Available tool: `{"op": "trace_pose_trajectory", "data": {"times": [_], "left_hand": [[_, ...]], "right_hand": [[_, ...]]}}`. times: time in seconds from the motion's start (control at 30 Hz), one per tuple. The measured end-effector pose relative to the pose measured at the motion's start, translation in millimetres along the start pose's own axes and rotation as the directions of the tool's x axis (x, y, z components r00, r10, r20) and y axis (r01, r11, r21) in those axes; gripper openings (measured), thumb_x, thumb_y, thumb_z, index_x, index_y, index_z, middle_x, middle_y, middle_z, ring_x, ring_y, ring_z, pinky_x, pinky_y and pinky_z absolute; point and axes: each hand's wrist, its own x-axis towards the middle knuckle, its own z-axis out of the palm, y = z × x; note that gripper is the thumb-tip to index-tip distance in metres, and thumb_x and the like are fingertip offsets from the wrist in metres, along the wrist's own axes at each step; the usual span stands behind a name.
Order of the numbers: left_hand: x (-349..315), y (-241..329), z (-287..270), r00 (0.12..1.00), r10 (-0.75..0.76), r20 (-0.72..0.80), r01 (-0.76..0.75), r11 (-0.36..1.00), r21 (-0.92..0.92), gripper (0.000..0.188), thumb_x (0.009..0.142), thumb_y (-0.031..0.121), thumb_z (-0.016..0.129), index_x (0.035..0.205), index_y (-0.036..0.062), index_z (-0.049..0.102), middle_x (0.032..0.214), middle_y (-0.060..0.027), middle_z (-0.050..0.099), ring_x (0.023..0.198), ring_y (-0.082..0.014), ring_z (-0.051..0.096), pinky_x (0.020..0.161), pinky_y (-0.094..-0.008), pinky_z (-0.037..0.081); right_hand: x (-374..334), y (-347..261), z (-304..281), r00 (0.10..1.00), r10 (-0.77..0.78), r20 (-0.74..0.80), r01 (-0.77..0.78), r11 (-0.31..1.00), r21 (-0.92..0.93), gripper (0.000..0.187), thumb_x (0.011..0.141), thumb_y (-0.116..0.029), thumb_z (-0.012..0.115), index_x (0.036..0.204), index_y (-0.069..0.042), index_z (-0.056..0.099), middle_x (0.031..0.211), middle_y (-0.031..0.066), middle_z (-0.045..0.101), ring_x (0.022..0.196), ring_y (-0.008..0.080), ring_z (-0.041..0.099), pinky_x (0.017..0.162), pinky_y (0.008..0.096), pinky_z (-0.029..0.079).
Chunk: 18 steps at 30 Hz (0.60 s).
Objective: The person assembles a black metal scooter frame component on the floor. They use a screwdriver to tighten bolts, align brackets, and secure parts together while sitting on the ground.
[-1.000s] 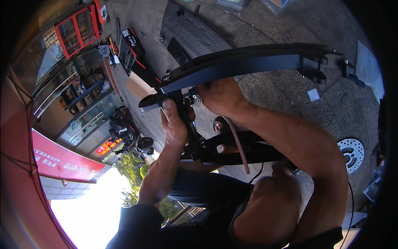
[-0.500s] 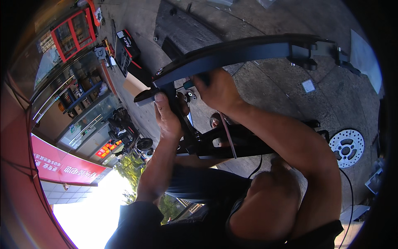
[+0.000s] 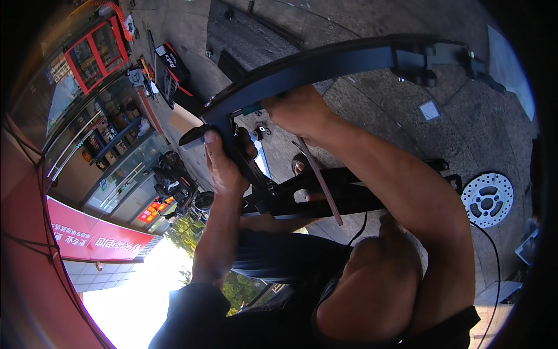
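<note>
A long curved black metal frame (image 3: 325, 63) stretches across the view, with a crosspiece near its left end joining a lower black arm (image 3: 360, 200). My left hand (image 3: 224, 166) is wrapped round the crosspiece, its thumb lying on a grey-black end piece. Under the curved beam, my right hand (image 3: 299, 113) is closed on a screwdriver-like tool with a teal handle (image 3: 251, 109). The tool's thin shaft points left at the crosspiece; whether its tip touches is unclear. A thin pinkish rod (image 3: 321, 181) slants down from below my right wrist; what holds it is hidden.
A perforated brake disc (image 3: 487, 200) lies on the paved ground at right, beside a black cable (image 3: 495, 256). Beyond the beam are a dark mat (image 3: 250, 38) and a black-and-red box (image 3: 171, 64). At left stand a red-framed cabinet (image 3: 96, 52) and a parked motorbike (image 3: 174, 180).
My right hand has shifted left with the tool, bringing its shaft up to the crosspiece. The pinkish rod slants more. My left hand keeps its grip while the whole view shifts slightly.
</note>
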Motion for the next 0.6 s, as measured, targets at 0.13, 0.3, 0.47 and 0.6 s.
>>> {"op": "trace_pose_trajectory", "data": {"times": [0.13,0.3,0.47,0.6], "left_hand": [[1.9,3.7,-3.9,0.997,-0.011,0.07,0.009,1.0,0.026,0.073,0.082,0.074,0.047,0.109,0.0076,0.057,0.083,-0.0051,0.059,0.07,-0.0177,0.057,0.061,-0.0311,0.045],[4.0,9.1,-6.8,0.992,-0.034,0.118,0.025,0.997,0.072,0.071,0.082,0.073,0.048,0.11,0.0076,0.056,0.084,-0.0054,0.06,0.071,-0.0178,0.059,0.063,-0.0315,0.048],[4.7,11.5,-5.3,0.992,-0.001,0.127,-0.012,0.995,0.102,0.07,0.083,0.072,0.046,0.111,0.0077,0.056,0.083,-0.0056,0.06,0.07,-0.0169,0.06,0.062,-0.0303,0.049],[4.8,12.3,-4.4,0.99,0.016,0.138,-0.035,0.991,0.132,0.07,0.084,0.072,0.045,0.111,0.0078,0.055,0.083,-0.0056,0.06,0.07,-0.017,0.061,0.062,-0.0305,0.05]], "right_hand": [[1.3,-2.5,-0.8,0.976,-0.218,0.023,0.216,0.935,-0.283,0.027,0.089,-0.024,0.052,0.098,-0.002,0.064,0.093,0.0214,0.066,0.087,0.0318,0.066,0.078,0.0378,0.052],[-3.5,-25.7,-6.1,0.938,0.334,0.094,-0.332,0.784,0.525,0.016,0.085,-0.013,0.061,0.095,-0.001,0.064,0.079,0.0147,0.065,0.067,0.0233,0.065,0.06,0.0322,0.051],[-1.6,-42.0,-15.1,0.842,0.486,0.234,-0.454,0.405,0.794,0.006,0.083,-0.001,0.064,0.088,-0.002,0.062,0.066,0.0055,0.058,0.052,0.0125,0.055,0.042,0.0255,0.042],[-1.1,-44.7,-21.5,0.84,0.463,0.283,-0.505,0.477,0.719,0.004,0.085,-0.005,0.062,0.087,-0.002,0.06,0.066,0.0061,0.057,0.049,0.0133,0.054,0.04,0.0255,0.039]]}}
